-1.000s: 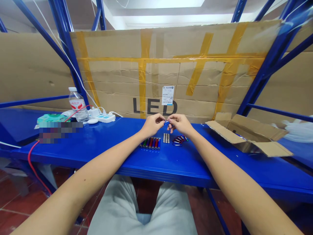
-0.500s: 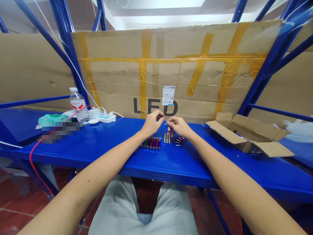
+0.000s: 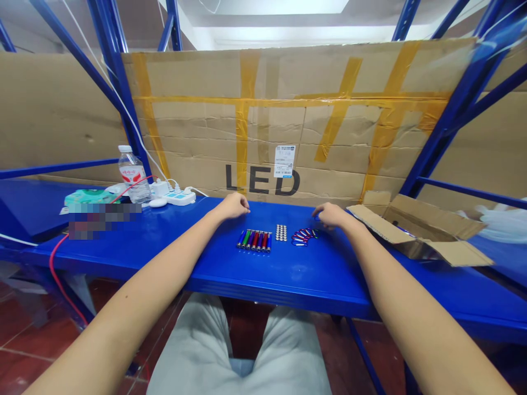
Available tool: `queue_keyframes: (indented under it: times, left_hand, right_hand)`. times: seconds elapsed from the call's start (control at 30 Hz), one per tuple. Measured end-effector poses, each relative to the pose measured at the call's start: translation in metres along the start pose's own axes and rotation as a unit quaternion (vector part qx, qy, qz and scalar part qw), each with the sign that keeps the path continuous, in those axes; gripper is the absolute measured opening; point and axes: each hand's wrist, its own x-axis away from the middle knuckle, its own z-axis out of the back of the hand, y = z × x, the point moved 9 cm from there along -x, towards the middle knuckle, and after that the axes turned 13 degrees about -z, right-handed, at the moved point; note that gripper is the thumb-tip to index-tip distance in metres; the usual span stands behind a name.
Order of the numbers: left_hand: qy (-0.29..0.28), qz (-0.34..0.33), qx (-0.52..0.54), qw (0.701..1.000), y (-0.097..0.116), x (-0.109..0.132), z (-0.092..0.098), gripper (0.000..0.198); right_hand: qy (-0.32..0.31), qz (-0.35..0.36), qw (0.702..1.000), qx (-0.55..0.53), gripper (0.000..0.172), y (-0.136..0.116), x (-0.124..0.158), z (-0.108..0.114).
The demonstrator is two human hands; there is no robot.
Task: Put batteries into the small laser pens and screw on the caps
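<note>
My left hand [image 3: 235,207] is closed over the table, behind and left of a row of small metallic tubes [image 3: 254,241] in blue, green, red and purple. Whatever its fingers hold, if anything, is too small to make out. My right hand [image 3: 329,216] pinches a blue carabiner [image 3: 316,216], mostly hidden by the fingers. Just in front of that hand, several red, blue and green carabiners [image 3: 300,237] lie in a curved, overlapping row. Between the tubes and the carabiners, small silver round pieces [image 3: 281,232] stand in neat rows.
An opened cardboard box [image 3: 415,230] stands on the right of the blue table [image 3: 263,274]. At the left are a water bottle [image 3: 134,175], a white power strip [image 3: 181,197], a green packet [image 3: 90,197] and a red cable [image 3: 52,263]. Taped cardboard [image 3: 197,131] walls the back.
My hands have moved apart: the left one leftward, the right one rightward with the blue carabiner, to behind the other carabiners. The silver pieces now show uncovered.
</note>
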Motion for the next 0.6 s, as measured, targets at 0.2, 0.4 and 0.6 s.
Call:
queue_keyframes:
  times: [0.2,0.4,0.6]
  left_hand:
    - [-0.101,0.007,-0.022,0.995,-0.006,0.006,-0.013,0.009]
    - [-0.145,0.017,-0.031,0.989,-0.008,0.009,-0.018,0.01]
    - [-0.207,0.05,-0.014,0.977,-0.012,0.015,-0.028,0.009]
  right_hand:
    - [-0.07,-0.072,0.991,0.093,0.017,0.021,0.007,-0.01]
    - [-0.134,-0.093,0.977,0.136,0.004,0.032,0.017,-0.016]
    - [-0.148,-0.069,0.98,0.116,0.005,0.022,0.029,-0.015]
